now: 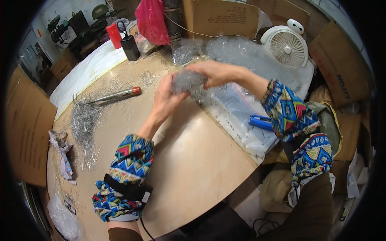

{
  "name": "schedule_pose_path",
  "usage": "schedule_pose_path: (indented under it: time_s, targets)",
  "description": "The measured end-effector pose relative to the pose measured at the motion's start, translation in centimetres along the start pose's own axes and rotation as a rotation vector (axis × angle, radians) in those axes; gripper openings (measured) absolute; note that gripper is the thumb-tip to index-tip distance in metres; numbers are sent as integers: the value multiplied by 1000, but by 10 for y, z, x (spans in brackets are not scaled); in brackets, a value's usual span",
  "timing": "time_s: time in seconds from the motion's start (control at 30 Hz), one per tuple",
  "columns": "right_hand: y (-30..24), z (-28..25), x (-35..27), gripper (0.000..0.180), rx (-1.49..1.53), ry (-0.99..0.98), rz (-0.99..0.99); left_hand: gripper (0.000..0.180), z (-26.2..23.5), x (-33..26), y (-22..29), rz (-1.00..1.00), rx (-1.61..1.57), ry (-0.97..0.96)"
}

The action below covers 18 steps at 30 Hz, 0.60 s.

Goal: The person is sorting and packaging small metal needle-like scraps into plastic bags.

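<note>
Both of my hands are above the far middle of the table, closed round a grey, shiny clump that looks like many fine metal pieces. My left hand grips its left side from below. My right hand grips its right side from above. Motion blurs the clump and some fingertips, so the single pieces cannot be made out. Beyond my right hand lies a large grey heap of similar fine pieces. Left of my left hand, a long metallic tool with an orange-red end rests beside a loose grey pile.
A white fan stands at the back right. Blue-handled item lies near my right sleeve. A black box-shaped object, a red cylinder and a pink bag stand at the back. Crumpled cloth lies left. Cardboard boxes surround the table.
</note>
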State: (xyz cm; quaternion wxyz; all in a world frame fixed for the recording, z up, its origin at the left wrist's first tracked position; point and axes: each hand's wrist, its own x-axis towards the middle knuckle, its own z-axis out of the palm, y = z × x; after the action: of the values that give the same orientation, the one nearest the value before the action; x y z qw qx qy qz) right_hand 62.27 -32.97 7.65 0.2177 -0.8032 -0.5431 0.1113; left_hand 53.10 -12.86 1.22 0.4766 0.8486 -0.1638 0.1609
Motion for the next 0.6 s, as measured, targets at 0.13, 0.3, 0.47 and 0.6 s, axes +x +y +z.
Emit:
schedule_pose_path:
  time_s: [0.13, 0.3, 0.47, 0.6]
  targets:
    - [48, -34, 35, 76, -113, -109, 79, 59, 19, 54, -34, -25, -19, 110]
    - [105, -46, 89, 73, -256, -193, 33, 58, 26, 91, -79, -114, -1, 228]
    - [94, -59, 101, 75, -496, -163, -84, 61, 20, 106, -89, -111, 34, 245]
    - [122, -43, 93, 86, -451, -149, -96, 74, 21, 118, -107, -118, -11, 63]
